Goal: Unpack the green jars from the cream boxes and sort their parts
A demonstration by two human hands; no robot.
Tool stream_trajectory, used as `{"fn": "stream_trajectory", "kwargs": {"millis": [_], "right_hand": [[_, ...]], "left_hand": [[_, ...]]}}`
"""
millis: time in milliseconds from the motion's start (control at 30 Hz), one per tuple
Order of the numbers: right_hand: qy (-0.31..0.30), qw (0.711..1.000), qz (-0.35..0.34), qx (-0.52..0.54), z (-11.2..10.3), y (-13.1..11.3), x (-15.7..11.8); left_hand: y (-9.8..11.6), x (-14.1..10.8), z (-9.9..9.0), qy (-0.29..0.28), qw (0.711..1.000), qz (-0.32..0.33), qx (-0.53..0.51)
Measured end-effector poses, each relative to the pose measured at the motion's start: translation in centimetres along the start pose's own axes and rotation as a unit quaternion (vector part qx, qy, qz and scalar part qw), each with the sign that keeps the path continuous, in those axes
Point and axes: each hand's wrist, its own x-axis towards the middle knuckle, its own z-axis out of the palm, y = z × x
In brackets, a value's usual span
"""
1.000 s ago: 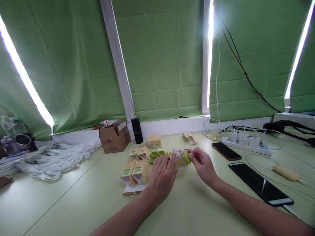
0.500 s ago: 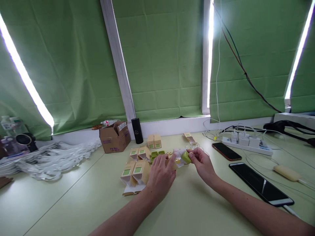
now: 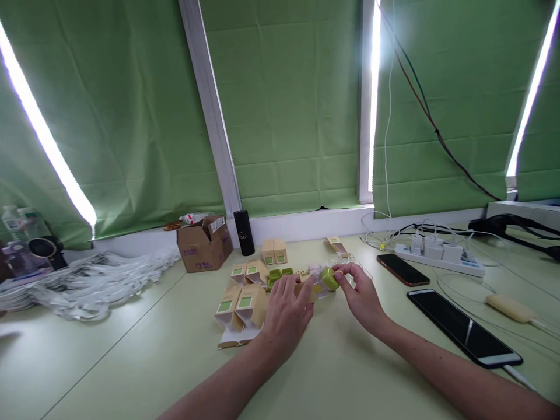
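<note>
Between the thumb and fingers of my right hand [image 3: 361, 297] is a small rounded green case [image 3: 329, 279]. My left hand [image 3: 286, 312] is closed around a small tan cardboard box [image 3: 310, 293], mostly covered by the fingers. Clear plastic wrapping [image 3: 322, 290] shows between the two hands, just under the green case. More green cases [image 3: 280, 273] lie beyond my left hand. To its left stand several tan boxes with green labels [image 3: 245, 303], their flaps folded out.
Two tan boxes [image 3: 274, 252] stand farther back near a black cylinder [image 3: 244, 233] and a brown carton [image 3: 203, 245]. White straps [image 3: 105, 286] are heaped at left. On the right lie two phones [image 3: 464, 326], a power strip [image 3: 440, 256], cables and a cream power bank [image 3: 510, 307].
The green case in my right hand has shifted slightly up and turned, showing more of its rounded face. My left hand has hardly moved.
</note>
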Motion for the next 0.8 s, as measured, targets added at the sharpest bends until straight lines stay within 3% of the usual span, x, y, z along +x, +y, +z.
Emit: {"fn": "stream_trajectory", "kwargs": {"millis": [133, 467, 800], "right_hand": [[0.008, 1.000, 0.010, 0.016, 0.1, -0.3, -0.1], [-0.020, 0.981, 0.117, 0.154, 0.8, -0.1, -0.2], [-0.037, 0.976, 0.116, 0.178, 1.1, 0.0, 0.0]], "left_hand": [[0.0, 0.0, 0.1, 0.014, 1.000, 0.001, -0.002], [-0.1, 0.0, 0.2, 0.029, 0.999, 0.014, 0.006], [0.2, -0.1, 0.1, 0.021, 1.000, 0.017, 0.005]]}}
